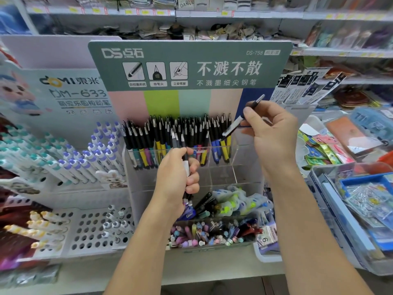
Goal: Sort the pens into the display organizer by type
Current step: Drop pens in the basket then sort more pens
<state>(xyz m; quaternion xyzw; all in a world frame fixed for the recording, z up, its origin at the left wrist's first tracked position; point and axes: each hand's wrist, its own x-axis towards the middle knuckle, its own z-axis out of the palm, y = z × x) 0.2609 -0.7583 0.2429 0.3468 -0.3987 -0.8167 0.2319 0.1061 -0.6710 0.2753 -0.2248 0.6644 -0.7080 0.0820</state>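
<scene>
Shop shelf [212, 267], pale, carrying all display stock.

Clear acrylic display organizer [244, 158] with grey-green header card, centre of the shelf toward its back; rear compartments packed with upright black-capped pens [180, 133] with yellow, purple, blue and pink barrels; the compartment in front of them at right holds nothing visible.

White perforated pen rack [89, 231], at the shelf's left end, just beside the organizer; white pens with purple and teal caps stand tilted in its upper rows.

Clear front bin of pastel-capped pens [212, 237], at the shelf's front edge, below the organizer.

Left hand [176, 175], in front of the organizer's middle compartments, fingers curled around a small bundle of dark pens [182, 143], tips upward.

Right hand [270, 133], raised at the organizer's right edge, thumb and fingers pinching a single black-and-white pen [244, 116] held slanted, silver end up and to the right, lower end over the rightmost rear compartment.
</scene>
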